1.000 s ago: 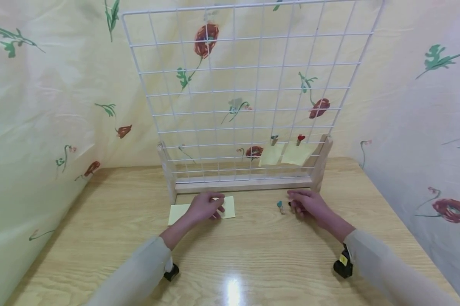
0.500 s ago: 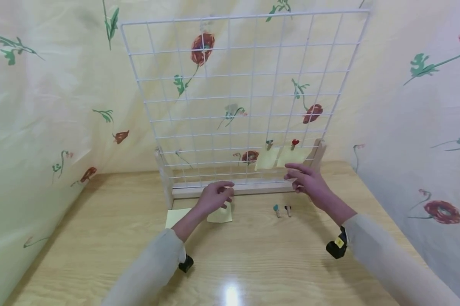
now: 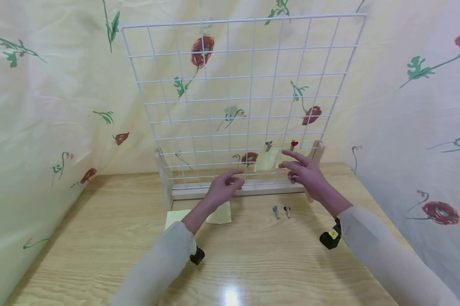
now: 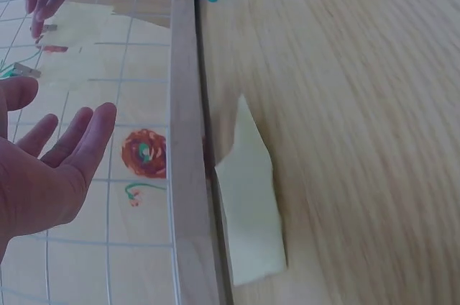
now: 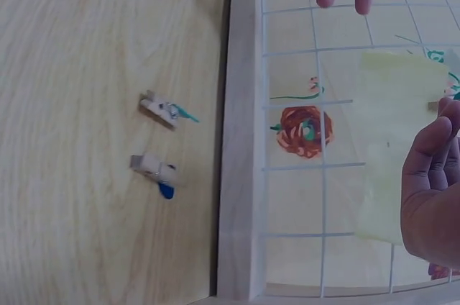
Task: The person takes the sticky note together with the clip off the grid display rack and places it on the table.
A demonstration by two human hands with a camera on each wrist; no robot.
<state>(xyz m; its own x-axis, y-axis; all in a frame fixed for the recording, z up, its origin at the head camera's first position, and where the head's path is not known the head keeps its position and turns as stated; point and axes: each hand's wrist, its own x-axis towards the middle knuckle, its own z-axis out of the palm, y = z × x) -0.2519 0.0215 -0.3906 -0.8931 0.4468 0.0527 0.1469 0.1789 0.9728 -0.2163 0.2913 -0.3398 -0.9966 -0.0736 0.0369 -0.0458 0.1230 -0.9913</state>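
Observation:
Two pale yellow paper notes hang side by side low on the white wire grid (image 3: 230, 89). A wooden clothespin with a red heart (image 3: 294, 144) clips the right note, and one with a green heart (image 3: 268, 145) clips the left note (image 3: 265, 160). My right hand (image 3: 307, 175) is raised before the right note, index finger extended near its top, covering most of it. Nothing shows in its fingers. Lower and to the left, my left hand (image 3: 223, 190) hovers before the grid's base; its fingers (image 4: 93, 139) are spread loosely, holding nothing.
On the table lie a clothespin with a teal heart (image 3: 276, 212) and one with a dark blue heart (image 5: 157, 170). Two more yellow notes, a left one (image 3: 175, 217) and a right one (image 3: 220, 213), lie under my left forearm. A wooden stand (image 3: 230, 192) holds the grid upright.
My right hand has risen from the clothespins on the table to the hanging notes. My left hand has moved up and right, off the paper on the table. The head view has tilted slightly.

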